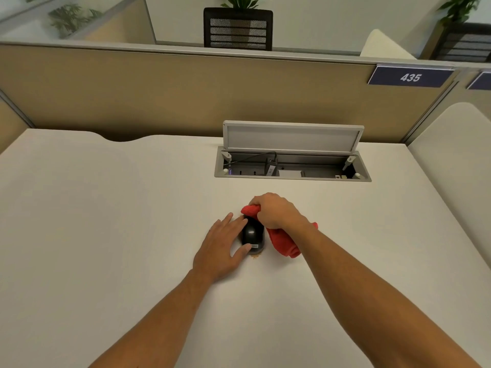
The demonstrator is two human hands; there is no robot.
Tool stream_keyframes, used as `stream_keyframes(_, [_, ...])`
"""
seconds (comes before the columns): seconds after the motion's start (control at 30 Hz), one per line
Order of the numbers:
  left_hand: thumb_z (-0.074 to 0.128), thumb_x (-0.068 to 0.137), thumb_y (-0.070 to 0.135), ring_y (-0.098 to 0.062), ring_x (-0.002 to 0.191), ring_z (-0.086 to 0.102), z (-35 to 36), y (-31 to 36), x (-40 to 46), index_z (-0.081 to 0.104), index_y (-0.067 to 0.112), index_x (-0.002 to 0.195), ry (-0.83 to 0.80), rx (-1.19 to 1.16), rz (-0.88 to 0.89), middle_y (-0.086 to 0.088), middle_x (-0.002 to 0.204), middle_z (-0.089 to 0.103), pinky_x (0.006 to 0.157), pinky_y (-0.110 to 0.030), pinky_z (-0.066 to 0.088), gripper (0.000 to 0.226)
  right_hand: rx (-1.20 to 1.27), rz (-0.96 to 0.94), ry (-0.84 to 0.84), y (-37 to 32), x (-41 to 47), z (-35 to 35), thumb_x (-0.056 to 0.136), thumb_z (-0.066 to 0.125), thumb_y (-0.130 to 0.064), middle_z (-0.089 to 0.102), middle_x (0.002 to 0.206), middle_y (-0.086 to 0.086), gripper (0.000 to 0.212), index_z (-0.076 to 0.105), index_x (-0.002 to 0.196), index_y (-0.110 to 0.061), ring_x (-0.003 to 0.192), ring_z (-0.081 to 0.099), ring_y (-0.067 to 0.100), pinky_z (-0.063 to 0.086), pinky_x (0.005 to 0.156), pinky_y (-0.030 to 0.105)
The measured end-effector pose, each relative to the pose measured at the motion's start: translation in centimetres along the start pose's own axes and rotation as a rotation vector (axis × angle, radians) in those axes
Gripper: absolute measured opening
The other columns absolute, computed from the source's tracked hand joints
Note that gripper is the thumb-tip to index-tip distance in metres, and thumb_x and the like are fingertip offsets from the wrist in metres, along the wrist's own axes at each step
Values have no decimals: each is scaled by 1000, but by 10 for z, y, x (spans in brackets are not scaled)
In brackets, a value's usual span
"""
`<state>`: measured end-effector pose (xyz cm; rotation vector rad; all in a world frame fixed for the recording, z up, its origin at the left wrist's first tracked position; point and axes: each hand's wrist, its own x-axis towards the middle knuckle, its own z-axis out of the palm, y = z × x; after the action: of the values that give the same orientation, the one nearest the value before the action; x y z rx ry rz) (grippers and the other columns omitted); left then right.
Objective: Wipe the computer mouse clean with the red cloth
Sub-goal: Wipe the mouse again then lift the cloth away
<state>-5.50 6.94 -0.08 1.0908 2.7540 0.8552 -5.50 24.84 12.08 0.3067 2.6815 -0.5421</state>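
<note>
A black computer mouse [253, 234] lies on the white desk [106, 221] near the middle. My left hand [222, 248] grips its left side, fingers along its edge and thumb at its near end. My right hand [275, 210] is closed around a bunched red cloth [283, 241] and presses part of it on the far end of the mouse. The rest of the cloth hangs down to the desk at the right of the mouse. A small patch of brownish crumbs [255, 257] lies on the desk just in front of the mouse.
An open cable box [292, 166] with a raised grey lid is set into the desk behind the hands. A tan partition [159, 91] bounds the far edge. A second desk [457, 155] adjoins at the right.
</note>
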Motion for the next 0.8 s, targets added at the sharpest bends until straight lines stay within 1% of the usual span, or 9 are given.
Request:
stream_keyframes(0.07, [36, 94, 63, -8, 149, 13, 0, 0, 0, 27, 32, 152, 2, -4, 1, 15, 157, 28, 122, -34, 11, 66, -7, 7, -4, 1, 0, 2, 93, 54, -20, 56, 131, 6, 43, 50, 136, -27, 110, 53, 26, 45, 90, 38])
stream_keyframes(0.23, [42, 96, 57, -6, 149, 11, -1, 1, -1, 24, 33, 153, 5, -2, 11, 17, 157, 25, 121, -32, 9, 64, 22, 5, -1, 9, -9, 7, 92, 55, -19, 57, 132, 4, 45, 51, 136, -27, 112, 54, 25, 44, 91, 37])
stream_keyframes(0.33, [42, 96, 57, -6, 149, 10, -2, 2, -1, 21, 34, 153, 3, -5, 11, 18, 157, 25, 121, -31, 8, 65, 31, 4, 6, 12, -19, 12, 90, 55, -18, 56, 132, 5, 47, 51, 136, -29, 109, 53, 25, 44, 90, 36])
stream_keyframes(0.4, [42, 96, 57, -6, 148, 11, -3, 3, -2, 22, 32, 153, 10, -7, 7, 18, 157, 26, 121, -31, 7, 65, 40, 0, 13, 13, -27, 15, 91, 55, -18, 54, 129, 7, 47, 50, 137, -30, 104, 53, 24, 44, 88, 35])
stream_keyframes(0.53, [40, 95, 58, -6, 148, 11, -2, 2, -2, 29, 29, 152, 23, -3, 19, 16, 156, 29, 121, -32, 9, 65, 50, -6, 43, 18, -45, 24, 90, 54, -17, 52, 124, 7, 50, 49, 137, -35, 104, 54, 27, 45, 88, 36])
stream_keyframes(0.63, [41, 95, 56, -6, 148, 12, -1, 1, -3, 31, 28, 151, 34, -4, 24, 15, 156, 30, 122, -34, 11, 63, 59, -21, 61, 20, -58, 33, 90, 51, -17, 52, 117, 6, 50, 50, 134, -40, 100, 55, 27, 46, 84, 35])
stream_keyframes(0.73, [43, 96, 57, -7, 148, 13, 0, 1, -2, 32, 28, 151, 36, -9, 23, 14, 156, 32, 121, -36, 13, 63, 64, -45, 89, 21, -72, 42, 91, 50, -20, 50, 106, 1, 45, 53, 129, -43, 90, 54, 24, 45, 78, 32])
stream_keyframes(0.8, [44, 96, 58, -7, 148, 13, 0, 0, -2, 32, 28, 151, 33, -13, 18, 15, 156, 31, 121, -34, 12, 64, 55, -59, 109, 20, -80, 48, 92, 49, -22, 48, 101, -2, 40, 55, 126, -42, 85, 52, 21, 43, 73, 30])
